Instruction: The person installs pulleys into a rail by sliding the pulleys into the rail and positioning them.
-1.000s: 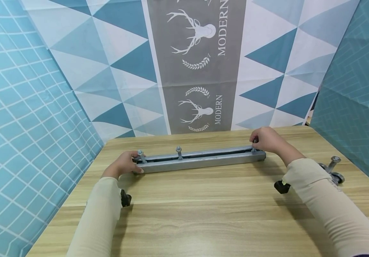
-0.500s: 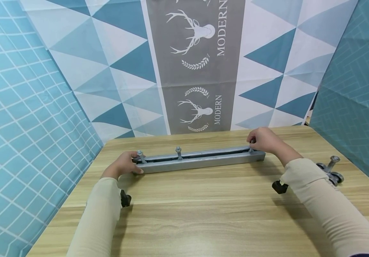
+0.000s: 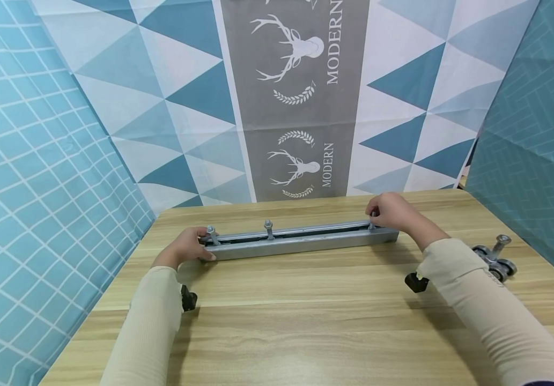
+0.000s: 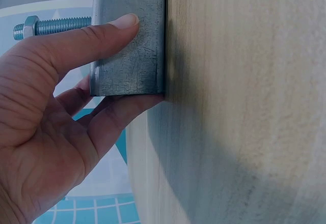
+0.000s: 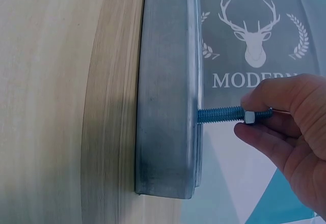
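Note:
A grey metal channel rail [image 3: 301, 246] lies across the table with its slot facing up. Three threaded bolts stand up out of the slot. My left hand [image 3: 186, 247] grips the rail's left end, thumb on the front face and fingers around the end, close to the left bolt [image 4: 63, 26]. Near the rail's right end, my right hand [image 3: 393, 211] pinches the upper part of the right bolt [image 5: 221, 114] at its nut [image 5: 249, 117]. The middle bolt [image 3: 269, 230] stands untouched, nearer the left one. Whatever carries the bolts inside the rail is hidden.
A metal roller trolley [image 3: 501, 261] with wheels and an upright bolt sits on the wooden table [image 3: 296, 321] at the right, partly behind my right sleeve [image 3: 479, 289]. Patterned cloth [image 3: 301, 107] hangs behind the table's back edge.
My right hand has moved a little to the left along the rail, and the right bolt has moved with it. My left hand and the rail stay in place.

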Action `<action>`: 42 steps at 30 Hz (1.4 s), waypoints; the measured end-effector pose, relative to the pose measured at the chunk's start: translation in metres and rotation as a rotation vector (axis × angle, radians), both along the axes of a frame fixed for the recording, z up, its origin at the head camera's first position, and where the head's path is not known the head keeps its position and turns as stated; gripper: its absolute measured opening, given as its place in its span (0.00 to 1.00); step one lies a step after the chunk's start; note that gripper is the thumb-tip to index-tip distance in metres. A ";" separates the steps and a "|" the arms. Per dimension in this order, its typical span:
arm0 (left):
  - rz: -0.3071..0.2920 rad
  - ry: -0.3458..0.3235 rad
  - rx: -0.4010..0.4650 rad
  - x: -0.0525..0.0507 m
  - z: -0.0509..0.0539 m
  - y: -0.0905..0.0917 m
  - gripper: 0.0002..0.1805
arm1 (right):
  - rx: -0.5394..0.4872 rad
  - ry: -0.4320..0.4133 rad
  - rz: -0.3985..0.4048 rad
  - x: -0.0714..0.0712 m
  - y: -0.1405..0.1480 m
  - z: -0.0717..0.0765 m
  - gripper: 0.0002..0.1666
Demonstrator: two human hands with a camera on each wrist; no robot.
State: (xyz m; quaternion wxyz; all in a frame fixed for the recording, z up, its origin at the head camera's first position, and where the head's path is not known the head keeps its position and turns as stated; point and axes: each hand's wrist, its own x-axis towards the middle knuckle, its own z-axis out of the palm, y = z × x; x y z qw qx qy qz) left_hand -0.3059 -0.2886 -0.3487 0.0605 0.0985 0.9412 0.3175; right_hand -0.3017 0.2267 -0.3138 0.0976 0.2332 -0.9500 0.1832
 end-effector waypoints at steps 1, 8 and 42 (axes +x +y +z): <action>0.002 -0.001 0.001 0.000 0.000 0.000 0.32 | 0.002 -0.003 -0.002 0.000 -0.001 0.000 0.06; 0.008 -0.010 0.009 0.001 0.001 0.001 0.32 | 0.019 0.001 0.001 0.000 -0.010 0.001 0.06; 0.002 0.011 -0.008 0.000 0.000 0.001 0.32 | 0.003 0.008 0.049 -0.003 -0.035 0.000 0.07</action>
